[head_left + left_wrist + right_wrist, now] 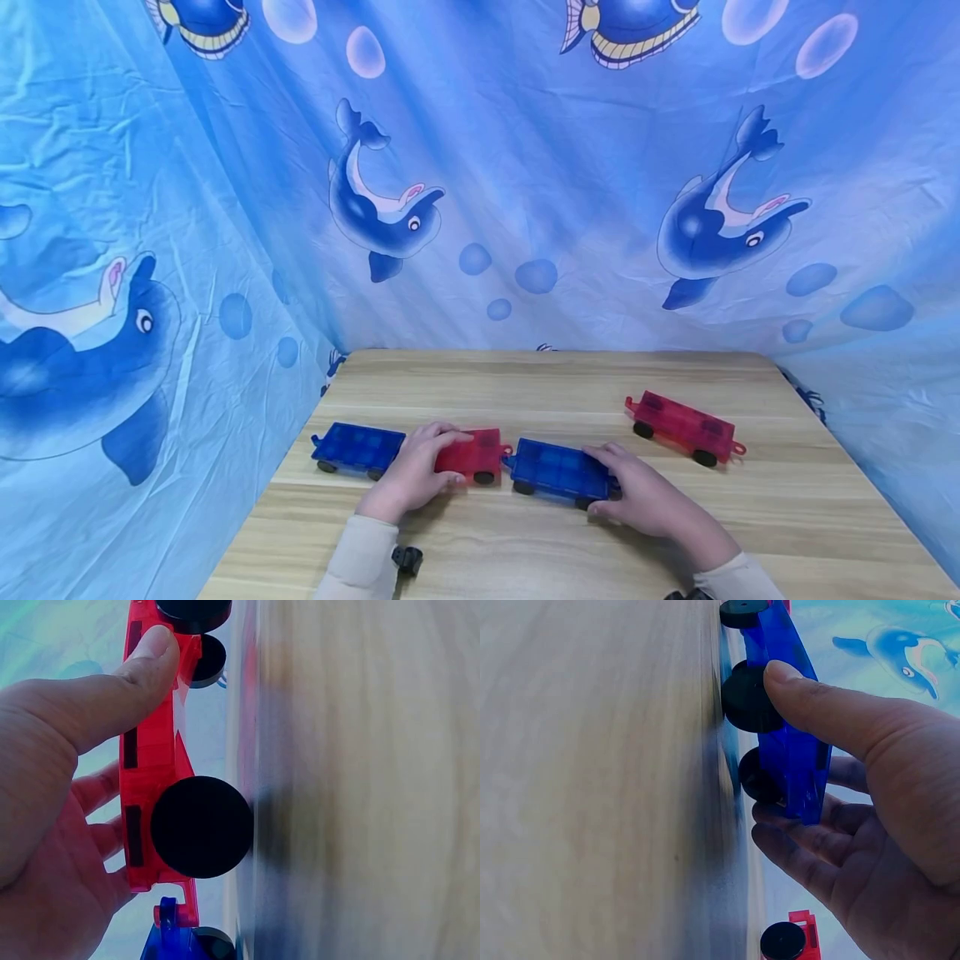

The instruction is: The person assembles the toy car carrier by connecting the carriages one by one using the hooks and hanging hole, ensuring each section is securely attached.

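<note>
My left hand grips a red toy train car by its sides, thumb on the near side above the black wheels. With my right hand I hold a blue toy train car near its right end, thumb beside a wheel. Between these two cars, the red loop and the blue hook overlap in the head view. To the left is another blue car, its right end partly behind my left hand. The left wrist view shows a blue coupler engaged with the red car's hook.
A second red car stands apart at the back right, angled, with a hook on its left and a loop on its right. All the cars are on a wooden table. A blue curtain printed with dolphins hangs behind and at both sides.
</note>
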`<action>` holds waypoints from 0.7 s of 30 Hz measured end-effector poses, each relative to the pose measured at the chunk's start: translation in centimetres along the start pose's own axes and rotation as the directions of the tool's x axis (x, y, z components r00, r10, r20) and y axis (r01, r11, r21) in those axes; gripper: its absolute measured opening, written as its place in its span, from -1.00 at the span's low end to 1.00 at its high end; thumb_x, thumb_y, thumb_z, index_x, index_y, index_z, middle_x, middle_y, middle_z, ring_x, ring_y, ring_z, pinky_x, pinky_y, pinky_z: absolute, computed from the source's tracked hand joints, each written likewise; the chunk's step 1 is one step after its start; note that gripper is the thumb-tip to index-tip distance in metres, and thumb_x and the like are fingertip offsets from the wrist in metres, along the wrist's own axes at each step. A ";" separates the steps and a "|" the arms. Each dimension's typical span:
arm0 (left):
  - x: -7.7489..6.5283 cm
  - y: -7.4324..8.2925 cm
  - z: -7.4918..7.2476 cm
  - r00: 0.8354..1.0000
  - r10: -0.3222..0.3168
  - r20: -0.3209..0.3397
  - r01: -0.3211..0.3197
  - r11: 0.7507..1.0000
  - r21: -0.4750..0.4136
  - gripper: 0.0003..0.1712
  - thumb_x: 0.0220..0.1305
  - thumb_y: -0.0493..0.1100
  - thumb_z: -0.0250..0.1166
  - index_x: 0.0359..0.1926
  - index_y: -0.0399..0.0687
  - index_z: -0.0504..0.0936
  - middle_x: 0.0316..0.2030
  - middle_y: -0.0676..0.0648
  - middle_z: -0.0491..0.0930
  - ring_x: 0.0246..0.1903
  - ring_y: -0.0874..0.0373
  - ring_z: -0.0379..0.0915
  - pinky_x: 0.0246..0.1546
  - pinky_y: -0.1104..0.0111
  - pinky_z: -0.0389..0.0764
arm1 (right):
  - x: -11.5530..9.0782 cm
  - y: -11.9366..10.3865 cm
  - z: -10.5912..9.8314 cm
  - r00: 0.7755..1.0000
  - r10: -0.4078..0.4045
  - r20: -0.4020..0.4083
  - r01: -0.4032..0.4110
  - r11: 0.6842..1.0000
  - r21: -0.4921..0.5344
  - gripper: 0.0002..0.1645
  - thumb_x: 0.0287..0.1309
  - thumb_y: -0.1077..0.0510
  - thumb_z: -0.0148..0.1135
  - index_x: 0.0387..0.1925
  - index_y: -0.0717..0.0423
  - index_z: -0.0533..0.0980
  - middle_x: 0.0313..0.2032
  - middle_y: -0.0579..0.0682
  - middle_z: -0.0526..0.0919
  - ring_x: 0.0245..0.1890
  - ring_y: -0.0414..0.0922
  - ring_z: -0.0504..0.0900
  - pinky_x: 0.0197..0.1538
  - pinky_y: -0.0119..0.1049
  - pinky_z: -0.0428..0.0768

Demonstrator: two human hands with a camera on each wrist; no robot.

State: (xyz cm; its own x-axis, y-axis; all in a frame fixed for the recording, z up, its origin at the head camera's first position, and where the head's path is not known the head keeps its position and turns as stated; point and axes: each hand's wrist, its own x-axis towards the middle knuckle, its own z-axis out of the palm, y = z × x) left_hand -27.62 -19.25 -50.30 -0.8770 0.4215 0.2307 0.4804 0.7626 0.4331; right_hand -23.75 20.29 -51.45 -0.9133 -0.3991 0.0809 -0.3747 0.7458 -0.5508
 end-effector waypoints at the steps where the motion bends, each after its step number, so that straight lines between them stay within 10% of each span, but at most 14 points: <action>1: 0.0 0.0 0.0 1.000 0.001 0.001 -0.001 1.000 -0.001 -0.30 0.14 -0.04 0.63 0.32 0.27 0.63 0.28 0.09 0.49 0.33 -0.09 0.33 0.30 -0.18 0.39 | 0.0 0.0 0.0 1.000 -0.001 -0.003 0.001 1.000 0.001 0.06 0.06 -0.12 0.65 0.52 0.02 0.37 0.35 0.11 0.48 0.32 0.18 0.50 0.29 0.27 0.50; 21: -0.1 -0.4 -0.2 1.000 -0.009 0.001 0.009 1.000 -0.021 -0.28 0.09 -0.03 0.66 0.30 0.31 0.65 0.26 0.09 0.50 0.30 -0.08 0.34 0.25 -0.16 0.46 | -0.2 0.3 -0.4 0.999 -0.044 0.000 0.044 0.999 0.009 0.04 0.06 -0.11 0.64 0.52 -0.01 0.38 0.33 0.05 0.50 0.33 0.17 0.49 0.30 0.26 0.49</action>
State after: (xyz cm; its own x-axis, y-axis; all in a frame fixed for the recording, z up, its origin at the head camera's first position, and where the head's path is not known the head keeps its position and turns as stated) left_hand -27.76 -19.66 -50.35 -0.8812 0.4151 0.2261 0.4724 0.7558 0.4534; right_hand -23.71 20.80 -51.35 -0.8961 -0.4312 0.1049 -0.4127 0.7228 -0.5543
